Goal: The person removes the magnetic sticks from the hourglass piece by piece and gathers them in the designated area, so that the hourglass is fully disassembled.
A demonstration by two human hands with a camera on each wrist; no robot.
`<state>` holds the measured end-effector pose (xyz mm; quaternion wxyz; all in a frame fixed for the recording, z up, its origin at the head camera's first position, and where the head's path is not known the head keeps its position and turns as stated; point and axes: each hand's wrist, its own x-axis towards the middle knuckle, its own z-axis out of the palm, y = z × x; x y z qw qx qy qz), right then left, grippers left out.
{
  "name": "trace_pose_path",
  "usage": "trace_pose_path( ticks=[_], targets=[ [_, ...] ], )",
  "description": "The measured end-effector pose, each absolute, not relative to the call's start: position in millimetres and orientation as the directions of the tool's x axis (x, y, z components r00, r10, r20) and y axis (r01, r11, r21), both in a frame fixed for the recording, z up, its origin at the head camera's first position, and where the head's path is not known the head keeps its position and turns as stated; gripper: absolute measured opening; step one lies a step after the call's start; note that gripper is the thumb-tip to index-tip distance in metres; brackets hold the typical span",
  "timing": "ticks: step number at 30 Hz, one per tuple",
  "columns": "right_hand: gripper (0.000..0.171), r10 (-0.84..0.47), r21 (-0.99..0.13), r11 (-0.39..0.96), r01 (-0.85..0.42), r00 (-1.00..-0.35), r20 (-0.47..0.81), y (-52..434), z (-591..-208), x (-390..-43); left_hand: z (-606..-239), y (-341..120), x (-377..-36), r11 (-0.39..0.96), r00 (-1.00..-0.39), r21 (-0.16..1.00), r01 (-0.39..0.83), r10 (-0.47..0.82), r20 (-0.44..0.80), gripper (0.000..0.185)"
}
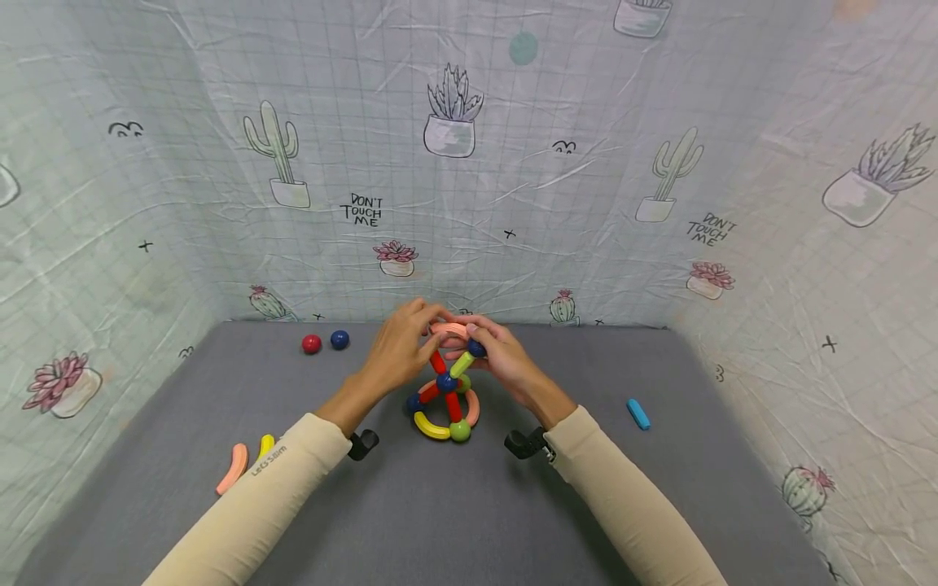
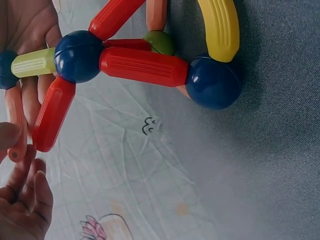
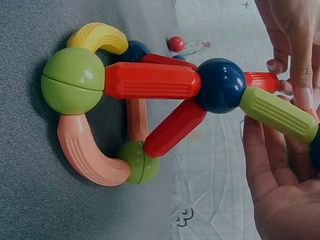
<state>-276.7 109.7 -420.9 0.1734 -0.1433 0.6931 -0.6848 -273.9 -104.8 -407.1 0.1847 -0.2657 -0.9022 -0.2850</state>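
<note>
Build step in hand: a curved pink rod (image 1: 449, 329) is being fitted across the top of the rod-and-ball toy (image 1: 445, 400), which stands mid-mat on the grey mat (image 1: 410, 521). The rod is pinched at one end by the left hand (image 1: 399, 348) and at the other by the right hand (image 1: 498, 356), whose fingers also steady the upper blue ball (image 1: 476, 348). Judged next: the free rod end is to be lined up with a ball and seated without tipping the frame.

Evenly bright and soft-lit, with faint shadows under the sleeves, fisheye bending at the head view's edges, sharp wrist close-ups.
</note>
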Motion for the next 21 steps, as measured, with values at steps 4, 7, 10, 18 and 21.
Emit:
trace_pose_path(
  ticks=[4, 7, 10, 18, 21],
  targets=[
    [0.041, -0.412, -1.0, 0.024, 0.018, -0.911, -0.026, 111.2, -423.8, -271.7, -408.2, -104.5, -271.2, 0.703, -0.777, 0.397, 0.59, 0.361, 0.515, 0.021],
    [0.042, -0.397, -1.0, 0.013, -0.007, -0.918, 0.001, 113.6, -427.3, -266.4, -408.9, -104.6, -268.3, 0.705, -0.767, 0.387, 0.594, 0.351, 0.537, 0.02],
    [0.042, -0.397, -0.999, -0.012, -0.036, -0.917, 0.038, 114.9, -430.4, -262.8, -408.8, -105.2, -265.0, 0.706, -0.764, 0.387, 0.593, 0.339, 0.549, 0.019],
    [0.039, -0.409, -0.996, -0.034, -0.079, -0.909, 0.086, 114.6, -434.4, -262.8, -408.6, -110.4, -263.7, 0.697, -0.767, 0.404, 0.592, 0.336, 0.546, 0.019],
    [0.038, -0.404, -0.997, -0.036, -0.074, -0.911, 0.082, 115.3, -435.4, -262.7, -408.8, -115.3, -263.3, 0.686, -0.788, 0.447, 0.574, 0.315, 0.529, 0.021]
  ],
)
